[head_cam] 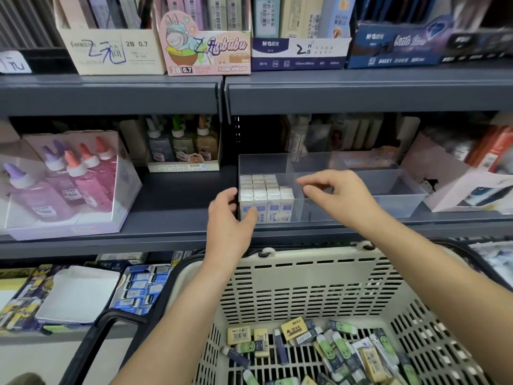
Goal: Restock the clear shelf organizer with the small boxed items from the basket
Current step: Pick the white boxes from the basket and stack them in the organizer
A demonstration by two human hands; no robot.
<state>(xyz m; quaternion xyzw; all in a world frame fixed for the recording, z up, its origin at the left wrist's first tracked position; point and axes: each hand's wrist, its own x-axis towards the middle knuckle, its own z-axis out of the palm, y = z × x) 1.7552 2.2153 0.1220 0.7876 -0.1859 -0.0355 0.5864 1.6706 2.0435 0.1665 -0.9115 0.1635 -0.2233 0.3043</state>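
Note:
The clear organizer (pixel 388 190) stands on the middle shelf. Its left compartment holds rows of upright small white boxes (pixel 266 194); the compartments to the right look bare. My left hand (pixel 229 215) grips the organizer's front left corner, thumb on the front wall and fingers round the side. My right hand (pixel 338 195) hovers over the middle, with curled fingers and thumb pinching at the clear divider beside the white boxes. No box shows in either hand. Below, the cream basket (pixel 305 276) holds several loose small boxed items (pixel 336 348) in yellow, green and dark wrappers.
A lilac display of glue bottles (pixel 63 184) stands left of the organizer, with a smaller bottle box (pixel 183 151) behind. A pink carton (pixel 455 176) sits on the right. The upper shelf edge (pixel 361 90) overhangs. Black basket handles (pixel 102 337) curve at lower left.

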